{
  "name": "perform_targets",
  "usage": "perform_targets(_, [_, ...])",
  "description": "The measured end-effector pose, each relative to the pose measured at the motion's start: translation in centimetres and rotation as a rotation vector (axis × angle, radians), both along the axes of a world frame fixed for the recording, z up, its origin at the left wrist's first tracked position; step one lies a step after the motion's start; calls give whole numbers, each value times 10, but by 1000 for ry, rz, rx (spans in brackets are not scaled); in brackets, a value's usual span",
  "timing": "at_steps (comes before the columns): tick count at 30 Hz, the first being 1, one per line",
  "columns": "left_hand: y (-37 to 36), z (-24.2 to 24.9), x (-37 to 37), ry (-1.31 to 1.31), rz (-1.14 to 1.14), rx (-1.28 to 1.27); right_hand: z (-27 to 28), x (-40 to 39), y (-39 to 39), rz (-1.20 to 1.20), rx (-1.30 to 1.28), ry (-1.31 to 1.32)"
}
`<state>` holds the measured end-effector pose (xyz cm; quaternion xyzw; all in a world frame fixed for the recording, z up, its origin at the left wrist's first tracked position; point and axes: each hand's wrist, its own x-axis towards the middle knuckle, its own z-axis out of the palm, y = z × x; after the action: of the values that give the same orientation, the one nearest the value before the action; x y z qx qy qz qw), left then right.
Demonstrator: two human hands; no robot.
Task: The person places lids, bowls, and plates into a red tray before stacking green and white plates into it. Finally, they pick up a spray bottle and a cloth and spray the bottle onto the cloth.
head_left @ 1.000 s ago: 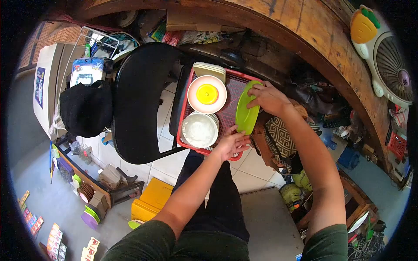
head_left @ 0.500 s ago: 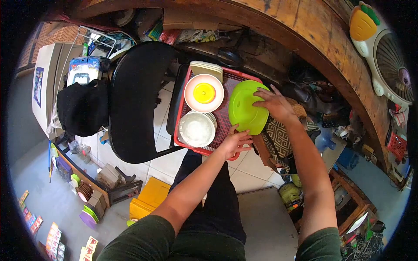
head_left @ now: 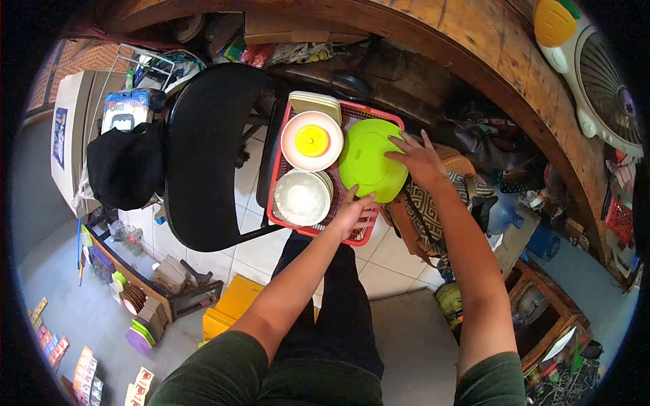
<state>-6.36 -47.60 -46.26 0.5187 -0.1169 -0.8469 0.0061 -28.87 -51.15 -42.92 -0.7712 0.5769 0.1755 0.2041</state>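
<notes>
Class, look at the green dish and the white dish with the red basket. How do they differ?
Colour: the green dish is bright lime, while the white dish is pale.
Size: the green dish looks larger in this view than the white dish.
Handling: the left hand and right hand both touch the green dish; neither appears to touch the white dish.
Shared: both have rounded outlines.

Pale tiled floor (head_left: 382, 271); black chair (head_left: 203, 155) standing on it; brown wooden board (head_left: 467, 47) arching across top right.
</notes>
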Motion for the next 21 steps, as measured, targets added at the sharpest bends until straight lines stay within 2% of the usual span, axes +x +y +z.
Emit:
perform_targets(2, [0,1,2,-72,-64,-102,4,0,4,-32,23,-30])
perform_targets(5, [3,0,9,-105,-110,-190,8,0,18,-84,-92,-178])
perform_targets(7, [8,5,15,-116,-102,-242,27,10,32,-288,-201,-435])
perform_targets(9, [10,10,23,-102,-210,-308,53,18,50,-412,-237,-523])
perform_targets(10, [16,10,28,-133,-222,-351,64,24,62,-414,-249,-519])
perform_targets(12, [23,18,39,-90,-233,-409,82,33,87,-661,-288,-711])
perform_targets(13, [25,27,43,-54,-243,-451,91,39,102,-665,-310,-706])
perform_targets(15, [29,54,48,-25,-237,-510,108,49,131,-880,-337,-885])
perform_targets(17, [30,90,50,12,-246,-559,133,62,156,-965,-368,-941])
perform_targets(19, [29,140,51,131,-320,-756,163,70,179,-1074,-402,-986])
perform_targets(21, [23,198,48,199,-404,-788,201,75,204,-1129,-395,-1073])
